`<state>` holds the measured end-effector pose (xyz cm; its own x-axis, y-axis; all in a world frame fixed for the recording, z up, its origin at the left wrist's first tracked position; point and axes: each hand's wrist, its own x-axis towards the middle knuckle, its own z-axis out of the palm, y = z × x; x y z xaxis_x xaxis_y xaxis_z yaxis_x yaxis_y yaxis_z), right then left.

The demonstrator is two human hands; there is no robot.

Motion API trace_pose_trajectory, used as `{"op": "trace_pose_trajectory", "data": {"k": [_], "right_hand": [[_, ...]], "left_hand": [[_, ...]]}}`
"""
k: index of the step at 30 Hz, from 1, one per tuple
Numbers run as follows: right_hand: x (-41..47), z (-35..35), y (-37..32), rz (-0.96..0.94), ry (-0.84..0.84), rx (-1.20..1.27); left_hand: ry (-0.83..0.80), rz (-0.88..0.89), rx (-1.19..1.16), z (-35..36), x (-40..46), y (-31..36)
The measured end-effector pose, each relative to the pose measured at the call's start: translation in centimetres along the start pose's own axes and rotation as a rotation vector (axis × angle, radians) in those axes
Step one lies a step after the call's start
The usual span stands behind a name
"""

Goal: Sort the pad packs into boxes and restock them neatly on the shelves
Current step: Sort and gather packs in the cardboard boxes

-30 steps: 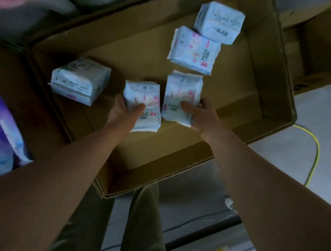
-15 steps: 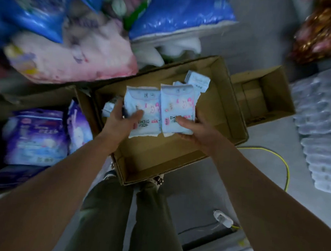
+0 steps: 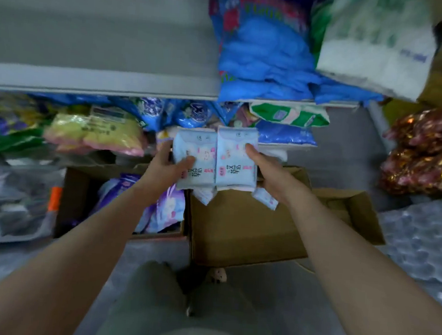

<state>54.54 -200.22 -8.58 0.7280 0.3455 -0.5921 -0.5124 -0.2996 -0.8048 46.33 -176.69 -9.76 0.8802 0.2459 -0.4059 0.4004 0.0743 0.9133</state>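
Observation:
Two pale blue pad packs are held side by side in the air above an open cardboard box (image 3: pixel 241 234). My left hand (image 3: pixel 166 167) grips the left pack (image 3: pixel 194 155), thumb across its front. My right hand (image 3: pixel 269 173) grips the right pack (image 3: pixel 235 158) from its right edge. Two more pad packs (image 3: pixel 264 199) lie in the box, mostly hidden under the held ones. A grey shelf (image 3: pixel 99 54) runs above, bare on its left half.
Blue and white bags (image 3: pixel 262 47) crowd the shelf's right side. Lower down are yellow-pink packs (image 3: pixel 94 132) and blue packs. A second box (image 3: pixel 123 202) at the left holds purple packs. Shiny red-gold bags (image 3: pixel 424 155) and bubble wrap (image 3: pixel 419 238) are at the right.
Both hands have lifted the two packs out of the box and raised them toward the shelves. The view has swung up from the box to the shelving.

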Motion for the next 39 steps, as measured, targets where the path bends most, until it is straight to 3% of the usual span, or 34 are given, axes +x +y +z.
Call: {"op": "trace_pose_trajectory", "data": {"k": [8,13,17,22,27,32,35,39], "right_hand": [[0.2,11.5,-8.6,-0.254,0.0,-0.041],[0.6,22.8,-11.8,-0.262,-0.036,0.006],[1.7,31.5,-14.0,-0.316,0.053,0.009],[3.1,41.1,-16.8,-0.295,-0.023,0.08],[6.2,50.1,-18.2,-0.17,-0.143,0.135],[10.7,55.7,-19.5,-0.147,-0.305,-0.139],[13.2,57.4,-20.6,-0.129,-0.436,-0.262],[16.6,62.1,-23.1,-0.155,-0.451,-0.301]], "left_hand": [[0.101,0.091,-0.03,-11.4,-2.9,4.4],[0.189,0.16,0.027,-22.5,-5.5,4.9],[0.322,0.179,0.099,-32.5,-7.5,5.1],[0.56,0.116,0.058,-42.5,-9.6,3.7],[0.653,0.052,0.017,-48.4,-9.3,2.6],[0.765,0.049,-0.05,-53.7,-8.4,2.6],[0.739,0.04,-0.046,-56.5,-7.6,2.0],[0.791,0.044,-0.047,-60.7,-5.4,1.9]]}}
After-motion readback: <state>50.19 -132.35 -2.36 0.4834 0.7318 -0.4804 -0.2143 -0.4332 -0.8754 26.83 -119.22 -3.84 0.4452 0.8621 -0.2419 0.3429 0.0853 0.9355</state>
